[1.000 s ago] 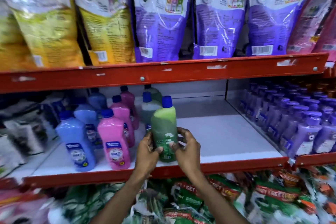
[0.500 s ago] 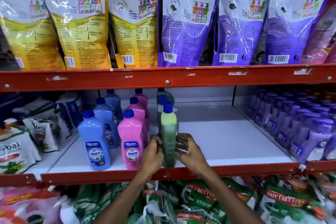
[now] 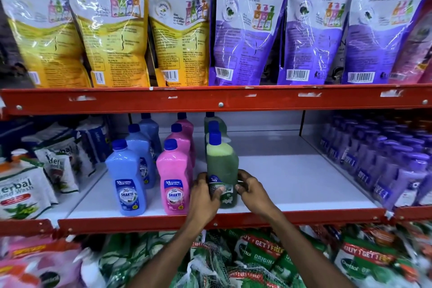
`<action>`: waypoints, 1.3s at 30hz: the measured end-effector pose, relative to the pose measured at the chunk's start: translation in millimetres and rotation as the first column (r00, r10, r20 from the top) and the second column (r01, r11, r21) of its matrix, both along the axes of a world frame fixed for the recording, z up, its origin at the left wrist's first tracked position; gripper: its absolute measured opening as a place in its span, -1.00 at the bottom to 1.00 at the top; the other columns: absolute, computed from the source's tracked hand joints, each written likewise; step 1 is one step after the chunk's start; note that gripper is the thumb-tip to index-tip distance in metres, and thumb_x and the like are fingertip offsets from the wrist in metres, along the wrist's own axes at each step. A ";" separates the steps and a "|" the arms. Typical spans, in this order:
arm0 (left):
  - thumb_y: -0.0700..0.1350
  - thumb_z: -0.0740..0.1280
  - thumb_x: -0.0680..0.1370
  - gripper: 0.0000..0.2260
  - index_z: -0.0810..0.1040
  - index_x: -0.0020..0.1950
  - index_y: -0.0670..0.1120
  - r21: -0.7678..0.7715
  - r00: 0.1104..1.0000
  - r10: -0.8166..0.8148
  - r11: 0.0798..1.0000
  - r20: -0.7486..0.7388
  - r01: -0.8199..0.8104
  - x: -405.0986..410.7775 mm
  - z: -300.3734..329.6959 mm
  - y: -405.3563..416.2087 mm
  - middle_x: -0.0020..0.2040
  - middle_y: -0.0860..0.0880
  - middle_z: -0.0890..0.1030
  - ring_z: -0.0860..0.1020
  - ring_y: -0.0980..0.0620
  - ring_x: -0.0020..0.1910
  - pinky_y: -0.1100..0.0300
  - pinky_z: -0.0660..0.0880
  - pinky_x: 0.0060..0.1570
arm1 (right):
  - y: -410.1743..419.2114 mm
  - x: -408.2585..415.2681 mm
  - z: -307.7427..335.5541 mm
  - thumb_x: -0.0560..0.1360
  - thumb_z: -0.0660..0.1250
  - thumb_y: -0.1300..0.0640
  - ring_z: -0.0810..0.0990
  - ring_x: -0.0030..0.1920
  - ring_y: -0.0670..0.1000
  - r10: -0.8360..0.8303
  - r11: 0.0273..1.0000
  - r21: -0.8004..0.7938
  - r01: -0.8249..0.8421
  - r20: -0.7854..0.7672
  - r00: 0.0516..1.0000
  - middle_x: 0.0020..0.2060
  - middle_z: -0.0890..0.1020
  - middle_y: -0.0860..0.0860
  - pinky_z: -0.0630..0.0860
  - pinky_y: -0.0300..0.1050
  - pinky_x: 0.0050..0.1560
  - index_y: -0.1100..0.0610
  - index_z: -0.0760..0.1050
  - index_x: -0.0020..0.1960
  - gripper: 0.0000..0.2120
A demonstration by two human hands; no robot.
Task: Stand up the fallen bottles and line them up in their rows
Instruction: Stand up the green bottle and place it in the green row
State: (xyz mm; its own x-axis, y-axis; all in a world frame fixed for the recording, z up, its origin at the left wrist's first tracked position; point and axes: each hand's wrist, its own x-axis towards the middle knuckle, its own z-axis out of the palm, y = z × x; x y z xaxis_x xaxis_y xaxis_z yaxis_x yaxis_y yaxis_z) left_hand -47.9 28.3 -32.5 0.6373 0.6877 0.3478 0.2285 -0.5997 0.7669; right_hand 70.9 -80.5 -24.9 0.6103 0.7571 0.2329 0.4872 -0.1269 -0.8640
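A green plastic bottle with a blue screw cap (image 3: 222,170) is gripped low on its body by both hands: the left hand (image 3: 203,196) is wrapped around its left side, with the thumb laid across the front label, and the right hand (image 3: 251,188) is pressed to its right side with the fingertips (image 3: 240,186) on the label's edge. The bottle is held upright at the front edge of a white shelf board with a red metal lip (image 3: 292,182); its base is seen on or just above the board, and which cannot be told.

Directly behind the grip, two more green bottles (image 3: 214,127) are lined up in a row. Just left of the grip, a row of pink plastic bottles with blue caps (image 3: 174,175) is stood upright, and beyond it a row of blue plastic bottles with blue caps (image 3: 127,177). To the right of the grip the board is bare, and well apart on that side purple bottles (image 3: 385,161) are packed in rows. Above the grip, yellow and purple refill pouches (image 3: 247,25) are stood on the upper shelf.
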 end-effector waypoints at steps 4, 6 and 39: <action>0.02 0.39 0.54 -0.58 0.33 0.27 -0.12 -0.044 0.997 -0.057 0.997 0.059 0.060 -4.6 -6.4 3.5 0.18 -0.13 0.66 0.65 -0.05 0.08 0.13 0.63 0.05 | 0.8 -3.6 -6.5 0.61 0.13 0.37 0.56 0.28 0.07 -0.030 0.999 0.020 0.031 -0.040 0.999 0.29 0.60 0.07 0.53 0.03 0.33 0.13 0.41 0.40 -0.60; 0.08 0.39 0.52 -0.57 0.33 0.24 -0.10 -0.027 0.997 -0.053 0.998 0.061 0.055 -7.6 -11.2 5.6 0.16 -0.11 0.67 0.65 0.01 0.03 0.28 0.61 -0.06 | -0.3 -4.9 -9.7 0.62 0.13 0.35 0.57 0.26 0.04 -0.029 0.999 0.037 0.031 -0.051 0.998 0.27 0.61 0.06 0.55 -0.02 0.30 0.13 0.42 0.39 -0.61; 0.11 0.58 0.30 -0.28 0.28 0.29 -0.06 0.028 0.935 0.319 0.945 0.154 -0.327 -72.4 -32.2 37.1 0.08 -0.08 0.57 0.57 0.03 -0.11 0.15 0.63 -0.16 | 48.0 -77.2 -33.2 0.18 0.63 0.01 0.63 -0.09 0.13 -0.543 0.836 0.142 0.530 0.070 0.837 0.01 0.55 0.09 0.59 -0.08 -0.22 0.12 0.24 0.23 -0.20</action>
State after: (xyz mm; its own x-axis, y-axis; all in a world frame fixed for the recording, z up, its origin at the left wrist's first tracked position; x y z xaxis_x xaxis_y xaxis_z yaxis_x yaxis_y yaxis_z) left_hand -120.4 65.4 -64.7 0.3237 0.8265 0.4605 0.3054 -0.5519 0.7760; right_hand -6.3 -32.5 -58.1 0.8807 0.2826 0.3801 0.4576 -0.3004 -0.8369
